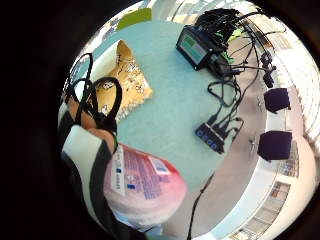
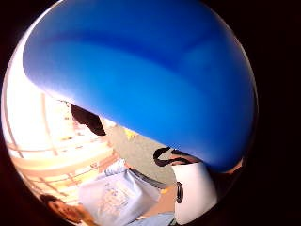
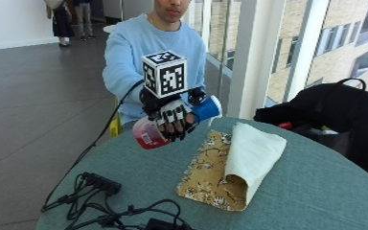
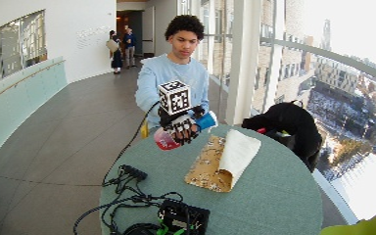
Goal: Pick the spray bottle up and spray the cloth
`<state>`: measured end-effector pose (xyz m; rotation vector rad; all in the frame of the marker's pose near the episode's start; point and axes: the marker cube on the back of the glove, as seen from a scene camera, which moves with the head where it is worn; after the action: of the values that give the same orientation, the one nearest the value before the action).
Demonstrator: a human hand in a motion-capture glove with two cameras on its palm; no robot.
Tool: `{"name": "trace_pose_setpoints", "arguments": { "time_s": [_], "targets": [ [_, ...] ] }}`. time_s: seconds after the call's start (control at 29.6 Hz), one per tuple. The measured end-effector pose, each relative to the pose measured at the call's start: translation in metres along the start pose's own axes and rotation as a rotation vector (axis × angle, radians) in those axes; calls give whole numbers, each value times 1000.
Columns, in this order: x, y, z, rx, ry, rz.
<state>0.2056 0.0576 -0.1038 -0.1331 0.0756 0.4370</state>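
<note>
My gloved right hand (image 3: 173, 116) grips a spray bottle (image 3: 147, 134) in the air above the table's near-person edge. The bottle lies roughly sideways: its pink body with a label (image 1: 142, 185) points away from the cloth and its blue head (image 3: 207, 109) points toward the cloth. That blue head (image 2: 155, 75) fills most of the thumb side palm view. The cloth (image 3: 230, 166) lies on the teal round table (image 3: 318, 191), folded: yellow patterned side below, cream side (image 3: 254, 151) folded over it. The cloth (image 1: 127, 80) also shows in the little finger side palm view, beyond the hand.
A black power strip (image 3: 101, 182) and tangled cables (image 3: 123, 213) lie on the table's near side, with a small device with a screen (image 4: 183, 216) beside them. A black bag (image 3: 337, 112) sits behind the table by the window.
</note>
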Motion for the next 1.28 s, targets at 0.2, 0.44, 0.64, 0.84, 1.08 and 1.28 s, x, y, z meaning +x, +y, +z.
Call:
{"name": "trace_pose_setpoints", "arguments": {
  "time_s": [0.2,0.44,0.64,0.84,1.08,1.28],
  "targets": [
    [-1,-2,3,-16,27,6],
    [-2,-5,6,-25,41,14],
    [-3,-7,7,-31,49,12],
    [-3,-8,6,-29,47,15],
    [-6,-8,7,-22,34,12],
    [-17,0,2,4,-119,-49]
  ]
}}
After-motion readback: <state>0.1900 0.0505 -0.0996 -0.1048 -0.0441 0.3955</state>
